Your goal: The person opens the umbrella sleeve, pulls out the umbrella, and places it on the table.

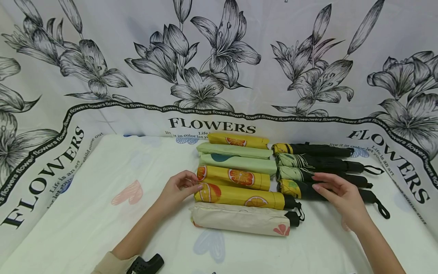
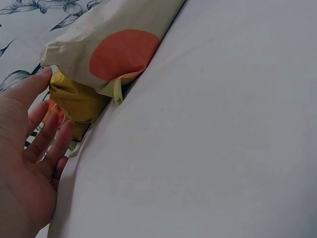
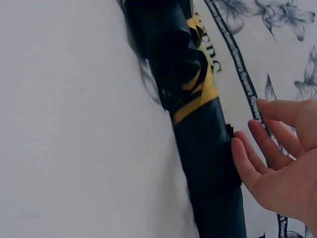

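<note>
Folded umbrellas lie in two columns. At the left ends of two yellow ones with orange-slice prints, my left hand has its fingertips right at the fabric, loosely bent. The nearer yellow umbrella and the other yellow umbrella lie side by side. A cream umbrella with a red-orange circle, seen in the left wrist view, lies nearest the front. My right hand hovers at the lowest black umbrella, which has a yellow end and a wrist loop. Its fingers are spread beside the black fabric in the right wrist view.
Behind the yellow pair lie two pale green umbrellas and another yellow umbrella. Several black umbrellas fill the right column. A white heart-print cloth covers the table, and a flower-print curtain rises behind.
</note>
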{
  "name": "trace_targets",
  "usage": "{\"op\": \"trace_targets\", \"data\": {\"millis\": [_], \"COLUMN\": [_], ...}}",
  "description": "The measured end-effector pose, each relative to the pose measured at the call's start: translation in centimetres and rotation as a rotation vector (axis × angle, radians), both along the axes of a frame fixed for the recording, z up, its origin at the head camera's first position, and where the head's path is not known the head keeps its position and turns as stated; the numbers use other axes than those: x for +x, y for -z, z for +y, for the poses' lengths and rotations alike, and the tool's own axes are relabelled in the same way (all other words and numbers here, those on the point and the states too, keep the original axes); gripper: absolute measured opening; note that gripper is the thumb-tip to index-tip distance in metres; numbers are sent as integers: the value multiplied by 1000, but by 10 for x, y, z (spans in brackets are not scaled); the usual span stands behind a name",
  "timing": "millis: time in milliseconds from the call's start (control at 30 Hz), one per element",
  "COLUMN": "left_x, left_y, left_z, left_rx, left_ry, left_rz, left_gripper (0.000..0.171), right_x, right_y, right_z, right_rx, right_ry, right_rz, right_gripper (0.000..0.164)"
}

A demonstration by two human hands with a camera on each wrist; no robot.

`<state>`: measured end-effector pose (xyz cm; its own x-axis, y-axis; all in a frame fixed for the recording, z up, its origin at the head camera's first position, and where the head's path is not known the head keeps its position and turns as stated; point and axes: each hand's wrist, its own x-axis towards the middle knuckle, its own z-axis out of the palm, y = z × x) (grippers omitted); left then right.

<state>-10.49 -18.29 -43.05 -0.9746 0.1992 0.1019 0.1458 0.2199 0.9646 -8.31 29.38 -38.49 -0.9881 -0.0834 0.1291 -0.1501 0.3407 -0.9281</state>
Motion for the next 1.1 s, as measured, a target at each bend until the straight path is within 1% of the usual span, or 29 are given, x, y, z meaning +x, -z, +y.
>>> {"op": "trace_targets", "data": {"millis": [133, 267, 400, 467, 667, 800, 967, 1100], "left_x": [-1, -1, -3, -3, -3, -3, -3, -3], "left_y": [1, 2, 2, 2, 2, 3, 5, 6], "left_z": [-1, -2, -2, -2, -2, -4, -7, -8], "left_rx": [-16, -17, -19, -17, -23, -20, -12, -9], "left_ry": [44, 71, 92, 107, 140, 161, 175, 187], "left_rz": [24, 30, 44, 47, 28, 22, 1, -16], "left_gripper": [28, 34, 38, 38, 35, 37, 38, 38], "right_x": [4, 7, 8, 7, 5, 6, 8, 10], "right_y": [2, 5, 10, 12, 19, 21, 23, 23], "right_z": [-10, -17, -19, -19, -20, -21, -25, -31], "right_rx": [56, 117, 143, 152, 150, 126, 98, 98], "right_ry": [-10, -23, -57, -91, -250, -298, -317, -281], "right_rz": [12, 27, 0, -17, -93, -129, -145, -193], "right_gripper": [36, 32, 30, 28, 30, 33, 37, 41]}}
